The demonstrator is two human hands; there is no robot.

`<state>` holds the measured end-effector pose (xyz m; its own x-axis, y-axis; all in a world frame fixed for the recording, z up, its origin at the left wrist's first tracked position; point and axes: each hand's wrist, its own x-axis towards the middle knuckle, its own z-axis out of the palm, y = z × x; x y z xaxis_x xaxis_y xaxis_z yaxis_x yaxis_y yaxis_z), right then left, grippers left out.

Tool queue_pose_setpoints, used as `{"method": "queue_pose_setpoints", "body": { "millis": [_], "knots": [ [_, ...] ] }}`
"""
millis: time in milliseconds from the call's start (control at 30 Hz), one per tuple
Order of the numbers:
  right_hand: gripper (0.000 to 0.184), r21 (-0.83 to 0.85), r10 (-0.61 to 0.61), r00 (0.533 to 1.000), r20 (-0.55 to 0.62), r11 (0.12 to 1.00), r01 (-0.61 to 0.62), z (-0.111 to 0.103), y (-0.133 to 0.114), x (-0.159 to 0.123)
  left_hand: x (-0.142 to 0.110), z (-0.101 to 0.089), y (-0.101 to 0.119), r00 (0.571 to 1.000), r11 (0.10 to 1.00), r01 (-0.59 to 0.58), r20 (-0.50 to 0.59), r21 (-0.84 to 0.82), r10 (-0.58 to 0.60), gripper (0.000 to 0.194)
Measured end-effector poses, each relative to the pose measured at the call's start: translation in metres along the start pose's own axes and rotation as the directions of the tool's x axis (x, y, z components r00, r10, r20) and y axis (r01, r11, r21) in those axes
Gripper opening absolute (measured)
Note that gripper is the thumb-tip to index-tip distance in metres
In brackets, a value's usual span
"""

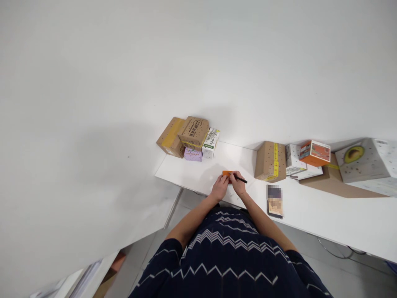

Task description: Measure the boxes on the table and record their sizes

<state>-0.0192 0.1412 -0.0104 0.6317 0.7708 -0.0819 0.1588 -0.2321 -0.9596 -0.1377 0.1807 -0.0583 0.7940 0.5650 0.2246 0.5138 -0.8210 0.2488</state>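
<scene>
My right hand [239,187] is closed around a black pen [242,179], whose back end points to the right. Under the pen, at the table's front edge, lies a small orange box [227,172], partly covered by my fingers. My left hand [219,188] grips it from the left side, its fingers curled against it. The pen's tip is hidden between the hands, so I cannot tell whether it touches the orange surface.
Cardboard boxes [194,131], a purple box [192,154] and a white box [211,142] stand at the back left. On the right are a taped carton [270,161], an orange printed box [315,153] and an avocado carton [356,161]. A phone [275,207] lies near the white table's [335,215] front edge.
</scene>
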Motion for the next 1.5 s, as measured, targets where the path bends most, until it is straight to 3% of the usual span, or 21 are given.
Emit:
{"method": "queue_pose_setpoints", "body": {
  "millis": [133, 233, 400, 533, 767, 867, 933, 1000, 1067, 1133, 1200, 1300, 1367, 1433, 1500],
  "knots": [
    [0.017, 0.194, 0.116, 0.990, -0.087, 0.976, -0.097, -0.003, 0.004, 0.001, 0.000, -0.003, 0.000, 1.000, 1.000, -0.005, 0.022, 0.012, 0.004, 0.038],
    [0.016, 0.284, 0.218, 0.956, -0.196, 0.946, -0.158, -0.014, 0.015, 0.002, 0.000, -0.005, 0.001, 0.999, 1.000, -0.012, 0.035, 0.020, 0.012, 0.039],
    [0.016, 0.010, 0.384, 0.904, -0.186, 0.921, -0.389, -0.045, 0.046, -0.005, 0.000, -0.007, 0.002, 0.999, 0.999, -0.031, 0.032, 0.013, 0.031, 0.039],
    [0.017, -0.208, 0.466, 0.877, -0.117, 0.852, -0.480, -0.062, 0.069, -0.013, 0.000, -0.006, 0.001, 0.999, 0.999, -0.041, 0.021, 0.006, 0.041, 0.040],
    [0.018, -0.482, 0.430, 0.886, -0.176, 0.747, -0.458, -0.069, 0.076, -0.011, -0.003, -0.005, -0.001, 1.000, 1.000, -0.020, 0.003, -0.004, 0.020, 0.040],
    [0.032, -0.555, 0.373, 0.901, -0.221, 0.712, -0.431, -0.084, 0.072, -0.014, -0.003, -0.003, -0.002, 1.000, 1.000, -0.020, 0.001, -0.006, 0.020, 0.039],
    [0.043, -0.652, 0.280, 0.910, -0.306, 0.635, -0.414, -0.102, 0.072, -0.021, -0.003, -0.002, -0.003, 0.999, 0.999, -0.033, 0.023, 0.003, 0.033, 0.038],
    [0.056, -0.723, 0.191, 0.887, -0.422, 0.520, -0.456, -0.121, 0.076, -0.031, -0.002, 0.000, -0.004, 0.998, 0.999, -0.052, 0.046, 0.012, 0.052, 0.038],
    [0.070, -0.705, 0.200, 0.832, -0.518, 0.451, -0.547, -0.140, 0.083, -0.040, -0.002, 0.001, -0.004, 0.997, 0.998, -0.060, 0.050, 0.009, 0.060, 0.038],
    [0.077, -0.648, 0.291, 0.787, -0.545, 0.450, -0.615, -0.153, 0.090, -0.048, -0.002, 0.001, -0.003, 0.998, 0.999, -0.049, 0.031, -0.004, 0.049, 0.038],
    [0.075, -0.612, 0.359, 0.770, -0.528, 0.468, -0.638, -0.159, 0.094, -0.053, -0.002, 0.001, -0.003, 0.999, 0.999, -0.030, 0.013, -0.017, 0.030, 0.038],
    [0.066, -0.598, 0.372, 0.764, -0.527, 0.476, -0.645, -0.161, 0.093, -0.053, -0.002, 0.000, -0.002, 1.000, 1.000, -0.020, 0.021, -0.021, 0.021, 0.040],
    [0.061, -0.563, 0.400, 0.734, -0.549, 0.472, -0.678, -0.159, 0.090, -0.050, 0.000, -0.001, -0.002, 0.999, 1.000, -0.019, 0.035, -0.018, 0.020, 0.041],
    [0.053, -0.457, 0.463, 0.713, -0.526, 0.553, -0.697, -0.157, 0.086, -0.048, 0.001, -0.001, -0.001, 0.999, 1.000, -0.014, 0.037, -0.015, 0.015, 0.042],
    [0.045, -0.324, 0.512, 0.751, -0.417, 0.689, -0.649, -0.154, 0.080, -0.050, 0.002, -0.001, -0.001, 0.999, 1.000, -0.022, 0.030, -0.015, 0.022, 0.041]
  ]
}}
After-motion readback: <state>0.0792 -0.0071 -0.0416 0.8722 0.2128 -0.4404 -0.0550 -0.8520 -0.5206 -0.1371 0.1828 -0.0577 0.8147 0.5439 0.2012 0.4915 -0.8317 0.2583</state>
